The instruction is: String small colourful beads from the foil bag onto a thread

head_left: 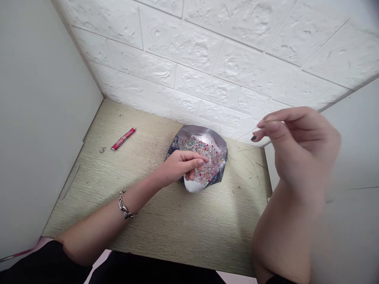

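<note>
A shallow, silver-lined bag point(194, 186) with a dark blue patterned outside sits on the table near the wall. Inside it lie many small beads point(211, 157), mostly pink, red, white and clear. My left hand point(186, 165) is over the bag, thumb and fingertips closed together; whatever is between them is too small to make out. Raised at the right, well above the table, my right hand point(299, 146) pinches thumb against forefinger. A very fine thread point(251, 131) shows faintly at those fingertips.
A red tube point(123, 139) lies at the left of the wooden table point(142, 221), with small clear bits point(102, 150) beside it. Loose thin strands point(256, 169) lie on the right. A white brick-patterned wall point(195, 79) stands behind, with pale panels on both sides.
</note>
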The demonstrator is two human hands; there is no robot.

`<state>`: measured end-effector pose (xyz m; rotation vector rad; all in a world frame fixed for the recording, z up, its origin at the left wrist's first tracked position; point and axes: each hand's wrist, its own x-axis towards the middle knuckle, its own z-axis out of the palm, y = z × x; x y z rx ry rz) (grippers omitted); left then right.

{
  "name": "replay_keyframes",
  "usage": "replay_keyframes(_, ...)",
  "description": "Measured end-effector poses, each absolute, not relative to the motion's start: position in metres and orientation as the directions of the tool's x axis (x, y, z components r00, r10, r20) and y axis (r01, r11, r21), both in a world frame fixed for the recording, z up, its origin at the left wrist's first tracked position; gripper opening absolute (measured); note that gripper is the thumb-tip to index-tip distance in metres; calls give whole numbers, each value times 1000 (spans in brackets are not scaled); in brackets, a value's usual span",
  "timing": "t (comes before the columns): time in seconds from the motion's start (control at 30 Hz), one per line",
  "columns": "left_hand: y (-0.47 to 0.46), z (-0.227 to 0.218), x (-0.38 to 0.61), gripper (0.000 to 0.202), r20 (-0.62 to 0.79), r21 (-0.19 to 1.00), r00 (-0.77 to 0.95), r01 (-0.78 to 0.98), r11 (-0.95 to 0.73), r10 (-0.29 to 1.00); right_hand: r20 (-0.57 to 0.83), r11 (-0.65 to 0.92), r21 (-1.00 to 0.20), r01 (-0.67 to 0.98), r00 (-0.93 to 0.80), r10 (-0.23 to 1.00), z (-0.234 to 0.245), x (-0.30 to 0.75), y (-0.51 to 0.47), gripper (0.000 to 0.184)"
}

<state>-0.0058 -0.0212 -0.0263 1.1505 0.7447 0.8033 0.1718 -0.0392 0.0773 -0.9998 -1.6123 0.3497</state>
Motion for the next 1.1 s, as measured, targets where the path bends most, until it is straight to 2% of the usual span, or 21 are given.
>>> replay_keyframes(0.1,-24,-24,-6,20,-107,986,542,-52,161,833,696,653,-715,249,164,699,83,177,-41,5)
replay_keyframes(0.17,-25,-22,-6,19,-120,989,560,-9,151,820,601,608,-793,38,211,771,89,183,-44,10)
replay_keyframes(0.27,-26,-20,-5,19,-148,984,578,6,178,802,379,397,-888,-233,118,918,95,190,-46,19)
replay_keyframes(0.33,-25,-20,-4,21,-167,977,581,-10,212,796,288,278,-929,-245,-3,958,94,188,-46,13)
replay_keyframes(0.37,-25,-20,-5,22,-172,973,580,-28,230,796,255,241,-956,-167,-67,965,92,185,-45,8)
replay_keyframes(0.43,-23,-21,-5,22,-170,963,583,-73,260,795,191,227,-956,186,-193,962,84,175,-43,11)
replay_keyframes(0.5,-22,-23,-7,22,-159,955,591,-110,274,791,47,245,-766,594,-328,943,74,164,-40,20)
replay_keyframes(0.53,-21,-24,-8,22,-150,953,593,-126,275,791,-38,266,-643,718,-377,925,70,160,-38,19)
replay_keyframes(0.6,-20,-26,-9,23,-132,952,595,-146,268,793,-165,318,-451,834,-429,888,62,156,-34,19)
replay_keyframes(0.63,-20,-26,-9,23,-126,953,593,-151,263,795,-190,339,-399,852,-439,878,61,155,-33,24)
replay_keyframes(0.7,-20,-25,-9,23,-122,959,591,-138,249,797,-176,368,-381,848,-458,871,62,157,-32,30)
replay_keyframes(0.77,-20,-24,-9,23,-114,962,580,-138,235,807,-81,389,-477,788,-480,873,66,159,-34,30)
replay_keyframes(0.83,-21,-23,-8,25,-92,959,558,-172,224,824,73,412,-609,677,-469,880,72,159,-37,29)
replay_keyframes(0.93,-20,-26,-8,32,-44,954,531,-230,194,846,278,415,-768,488,-330,902,77,159,-42,29)
replay_keyframes(1.03,-17,-31,-9,35,42,950,480,-291,114,876,371,404,-879,256,-166,914,78,160,-46,27)
replay_keyframes(1.1,-16,-33,-11,35,101,943,432,-328,52,896,410,423,-899,111,-117,904,80,163,-48,26)
